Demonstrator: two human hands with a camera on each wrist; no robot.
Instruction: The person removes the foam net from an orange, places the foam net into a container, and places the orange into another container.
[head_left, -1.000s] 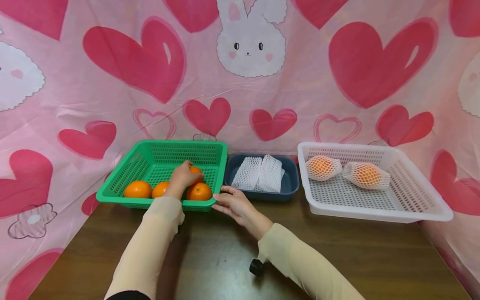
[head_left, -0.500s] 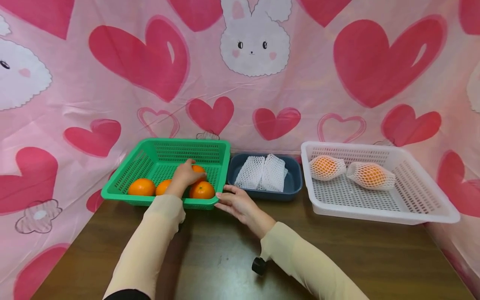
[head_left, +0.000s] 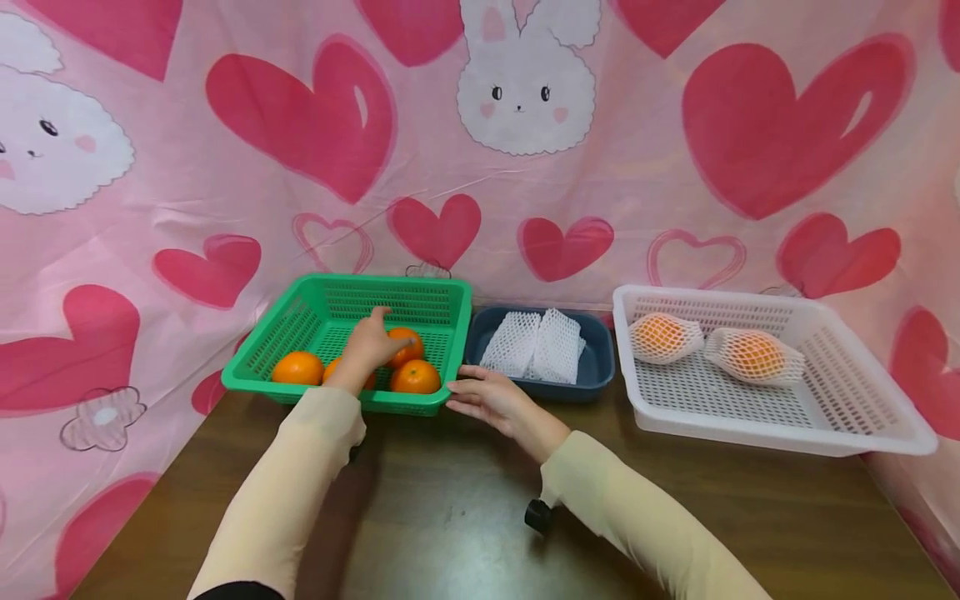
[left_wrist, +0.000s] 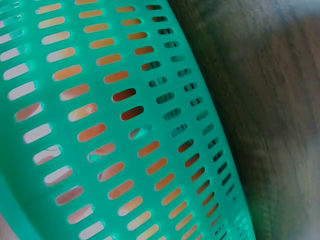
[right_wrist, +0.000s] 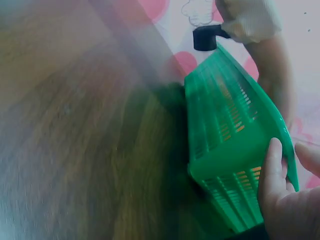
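Note:
My left hand [head_left: 367, 343] reaches into the green basket [head_left: 251, 385] at the left. Its fingers are spread and the thumb lies across an orange [head_left: 412, 354]. More oranges sit along the basket's near side: one at the left [head_left: 297, 367], one partly behind the hand, and one at the near right corner [head_left: 416, 378]. In the head view my right hand [head_left: 498, 402] is at the basket's near right corner. In the right wrist view, right-hand fingers [right_wrist: 272, 167] touch the basket beside its rim, with another digit across the rim. The left wrist view shows only the basket's slotted wall [left_wrist: 100, 125] and table.
A dark blue tray [head_left: 600, 367] with white foam net sleeves [head_left: 534, 345] stands right of the basket. Farther right is a white basket [head_left: 720, 425] with two oranges in foam nets [head_left: 664, 337]. The wooden table [head_left: 450, 517] meets a pink heart-patterned cloth [head_left: 555, 179].
My left hand's fingers have spread, and more of the orange beneath the thumb shows. The right hand stays at the basket corner. The whole head view has shifted slightly.

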